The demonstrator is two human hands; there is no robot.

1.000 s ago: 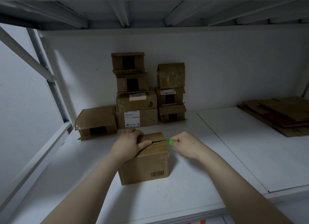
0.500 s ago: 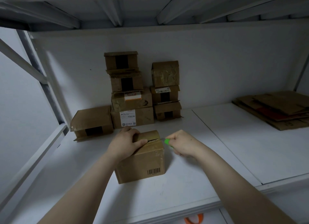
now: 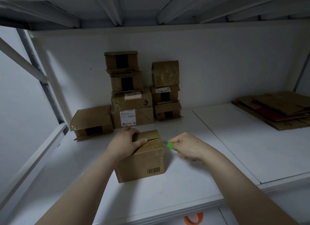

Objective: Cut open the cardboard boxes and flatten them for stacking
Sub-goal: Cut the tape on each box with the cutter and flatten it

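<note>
The fingers (image 3: 182, 155) of the right hand (image 3: 188, 146) are wrapping tightly round the bright green plastic handle of a utility knife (image 3: 171, 146). Its tip is pointing at the upper right edge of a small brown cardboard box (image 3: 144, 162) with a printed barcode, and the blade itself is too small to make out. The left hand (image 3: 125, 143) is gripping the box from above, its fingers (image 3: 132, 131) hooking over the far top edge and the thumb lying along the taped centre seam, where a dark slit (image 3: 153, 139) is showing open. The box is sitting near the front edge of a white metal shelf (image 3: 167, 199), left of its middle join.

By the look of it, the person is finishing the cut along the top seam. To do it well, the blade should be running shallow along the tape line and away from the bracing thumb, with the left hand pressing down so the box is not sliding.

Against the back edge, a tall stack of taped brown cartons (image 3: 132, 98) and a shorter stack (image 3: 166, 90) are waiting. A lone carton (image 3: 92, 122) is lying towards the back left corner, and a pile of flattened brown cardboard sheets (image 3: 276, 109) is resting at the right edge.
</note>
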